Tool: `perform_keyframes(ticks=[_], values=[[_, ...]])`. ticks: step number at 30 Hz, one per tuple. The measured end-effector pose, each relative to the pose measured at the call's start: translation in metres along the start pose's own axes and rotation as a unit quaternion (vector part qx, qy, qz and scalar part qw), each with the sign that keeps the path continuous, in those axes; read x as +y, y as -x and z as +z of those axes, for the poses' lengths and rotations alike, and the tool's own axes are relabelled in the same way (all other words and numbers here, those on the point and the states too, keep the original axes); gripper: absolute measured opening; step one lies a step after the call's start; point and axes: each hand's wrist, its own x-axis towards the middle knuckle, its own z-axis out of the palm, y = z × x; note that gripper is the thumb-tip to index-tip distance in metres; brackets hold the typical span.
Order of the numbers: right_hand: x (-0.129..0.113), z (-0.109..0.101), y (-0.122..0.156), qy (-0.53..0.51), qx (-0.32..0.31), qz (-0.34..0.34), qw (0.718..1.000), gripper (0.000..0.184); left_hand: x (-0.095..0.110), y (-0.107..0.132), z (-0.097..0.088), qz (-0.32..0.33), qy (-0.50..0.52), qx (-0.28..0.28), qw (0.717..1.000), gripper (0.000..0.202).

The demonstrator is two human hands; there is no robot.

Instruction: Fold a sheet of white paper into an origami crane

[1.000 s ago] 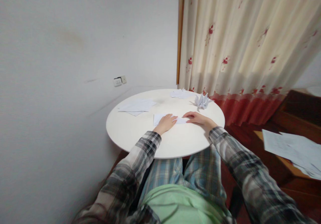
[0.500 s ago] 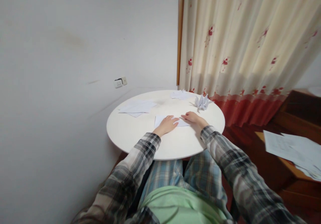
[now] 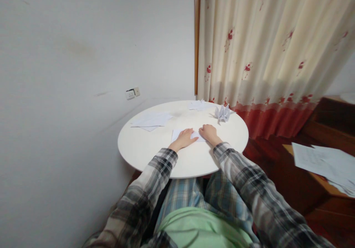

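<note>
A folded sheet of white paper (image 3: 175, 134) lies flat on the round white table (image 3: 146, 148), partly covered by both hands. Spread across its left and middle part is my left hand (image 3: 184, 138), open, with the thumb stretched to the right. My right hand (image 3: 209, 133) rests on the paper's right part with its fingers curled closed. Whatever those fingers may hold is hidden. Beyond my right hand stands a folded, pointed white paper shape (image 3: 222, 113).
Loose white sheets (image 3: 152, 120) lie on the table's left side, and more paper (image 3: 197, 105) lies at its far edge. To the right, papers (image 3: 327, 164) cover a wooden piece of furniture. A wall with a socket (image 3: 130, 94) and a curtain (image 3: 257, 55) stand behind.
My right hand has shifted slightly left along the paper, and its fingers have curled in from an extended position. My left hand has stayed nearly in place on the paper.
</note>
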Motion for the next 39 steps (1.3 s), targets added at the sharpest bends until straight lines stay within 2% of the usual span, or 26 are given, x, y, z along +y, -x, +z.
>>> perform_keyframes(ticks=[9, 14, 20, 24, 27, 34, 36, 39], values=[[0.001, 0.003, -0.006, -0.126, 0.032, -0.056, 0.990, 0.028, -0.005, -0.002, 0.003, -0.006, -0.013, 0.005, 1.000, 0.064], [0.004, 0.006, -0.008, -0.230, 0.050, -0.022, 0.972, 0.024, -0.004, -0.001, 0.002, -0.015, -0.006, 0.001, 1.000, 0.068], [0.008, 0.012, -0.012, -0.319, 0.007, 0.033, 0.947, 0.023, -0.007, -0.003, 0.006, -0.012, 0.004, 0.009, 1.000, 0.064], [0.008, 0.013, -0.013, -0.360, 0.008, 0.063, 0.931, 0.019, -0.010, -0.003, 0.008, -0.006, 0.004, 0.019, 1.000, 0.064], [0.007, 0.013, -0.013, -0.428, -0.006, 0.078, 0.901, 0.014, -0.011, -0.003, 0.009, -0.009, -0.002, 0.027, 1.000, 0.063], [0.007, 0.011, -0.015, -0.616, -0.054, 0.144, 0.772, 0.005, -0.012, -0.003, 0.010, 0.015, -0.006, 0.050, 0.999, 0.055], [0.009, 0.009, -0.015, -0.636, -0.063, 0.162, 0.752, 0.003, -0.012, -0.002, 0.009, 0.033, -0.003, 0.067, 0.997, 0.053], [0.012, 0.007, -0.013, -0.647, -0.076, 0.169, 0.740, 0.002, -0.010, -0.001, 0.006, 0.052, 0.004, 0.091, 0.994, 0.050]])
